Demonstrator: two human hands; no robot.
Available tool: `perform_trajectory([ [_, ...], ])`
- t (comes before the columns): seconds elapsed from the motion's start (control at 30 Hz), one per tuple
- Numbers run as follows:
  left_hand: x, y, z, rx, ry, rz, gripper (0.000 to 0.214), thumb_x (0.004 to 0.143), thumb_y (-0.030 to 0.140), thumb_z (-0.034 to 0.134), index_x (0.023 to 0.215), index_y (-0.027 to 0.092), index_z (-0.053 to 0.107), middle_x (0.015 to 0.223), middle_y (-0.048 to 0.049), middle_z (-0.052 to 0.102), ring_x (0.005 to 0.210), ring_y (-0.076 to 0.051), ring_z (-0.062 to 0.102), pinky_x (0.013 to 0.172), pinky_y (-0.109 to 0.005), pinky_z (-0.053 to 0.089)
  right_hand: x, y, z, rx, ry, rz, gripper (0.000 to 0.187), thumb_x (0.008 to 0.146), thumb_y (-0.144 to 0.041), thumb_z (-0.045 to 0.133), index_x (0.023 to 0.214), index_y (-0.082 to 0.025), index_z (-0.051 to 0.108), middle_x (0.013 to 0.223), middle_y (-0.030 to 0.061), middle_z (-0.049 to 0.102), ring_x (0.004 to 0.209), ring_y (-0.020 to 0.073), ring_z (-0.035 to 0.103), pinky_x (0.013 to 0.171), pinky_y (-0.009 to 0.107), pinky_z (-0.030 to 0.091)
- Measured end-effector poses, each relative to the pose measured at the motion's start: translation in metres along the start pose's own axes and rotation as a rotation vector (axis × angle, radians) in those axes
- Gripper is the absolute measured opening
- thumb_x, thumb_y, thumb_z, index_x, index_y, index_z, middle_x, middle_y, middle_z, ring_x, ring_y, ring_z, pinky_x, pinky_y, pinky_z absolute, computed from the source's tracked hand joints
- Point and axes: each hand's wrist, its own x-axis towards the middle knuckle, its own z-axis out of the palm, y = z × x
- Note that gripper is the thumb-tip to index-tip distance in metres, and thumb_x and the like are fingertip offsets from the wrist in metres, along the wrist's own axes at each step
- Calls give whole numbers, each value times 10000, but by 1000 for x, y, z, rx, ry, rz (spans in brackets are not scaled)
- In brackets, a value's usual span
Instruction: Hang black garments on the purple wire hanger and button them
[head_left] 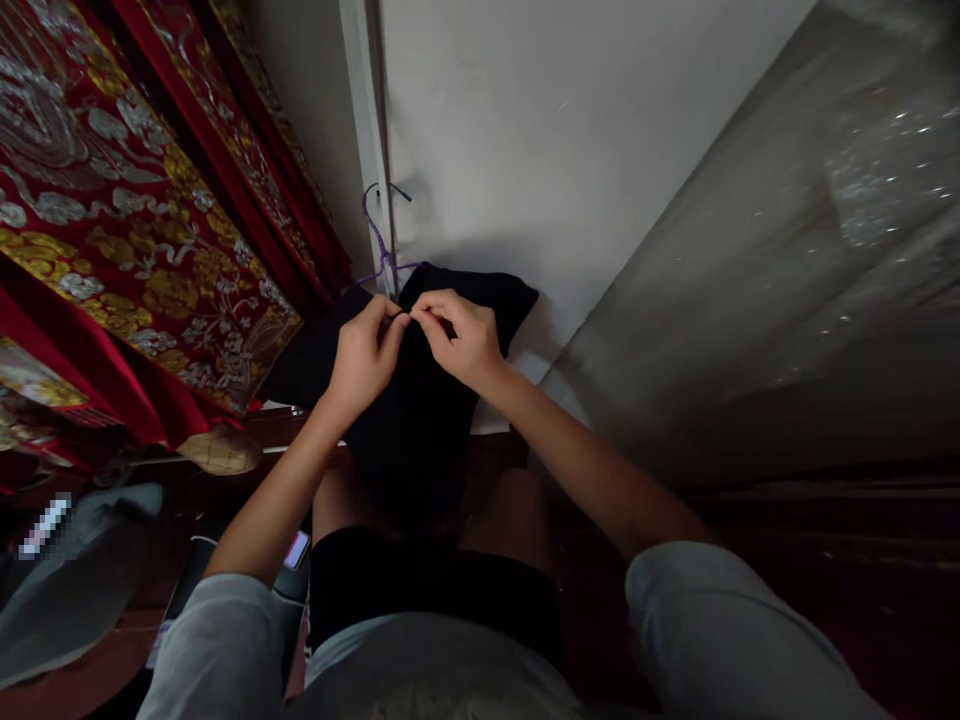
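Observation:
A black garment [420, 420] hangs on a purple wire hanger [377, 240] hooked at the edge of a white door [570, 140]. My left hand [365, 352] and my right hand [459, 338] meet at the garment's top centre, just under the hanger's neck. The fingertips of both hands pinch the dark cloth there, touching each other. What lies between the fingertips is too small and dark to tell. The garment drops down toward my lap.
A red curtain [127, 220] with gold and silver embroidery hangs at the left. A grey, glittery sheet [787, 300] covers the right side. Grey cloth [67, 580] and a small device [296, 550] lie low on the left.

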Motion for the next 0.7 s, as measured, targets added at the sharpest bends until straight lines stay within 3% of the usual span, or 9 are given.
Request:
perform_trajectory([
  [0.2,-1,-2,-1,26,16,29,175,1035,289,522,916,183,594,757,0,621,670,-128,565,658,-246,429,-8,2,7,-34,-24,27,252,1052,-349,447,1017,-194,643,858,37,721,703,123,660,705,250,505],
  [0.43,5,-7,-4,33,42,99,268,1051,388,508,903,184,598,782,-17,638,728,-146,608,721,-257,471,-17,14,18,-151,29,-77,278,1070,-303,414,1030,-198,668,913,57,751,799,154,708,749,281,539],
  [0.57,14,-12,-13,-19,206,72,307,1059,452,480,942,192,592,804,-9,603,761,-143,620,751,-262,486,-35,32,31,-247,-173,-65,297,1068,-303,415,1063,-196,691,941,63,766,820,169,712,759,301,555],
  [0.7,11,-48,-47,-79,482,-61,329,1022,500,542,923,189,586,821,2,571,802,-136,611,792,-254,494,-78,36,40,-240,-396,-67,286,1060,-255,424,1009,-193,699,869,51,769,747,156,704,703,272,535],
])
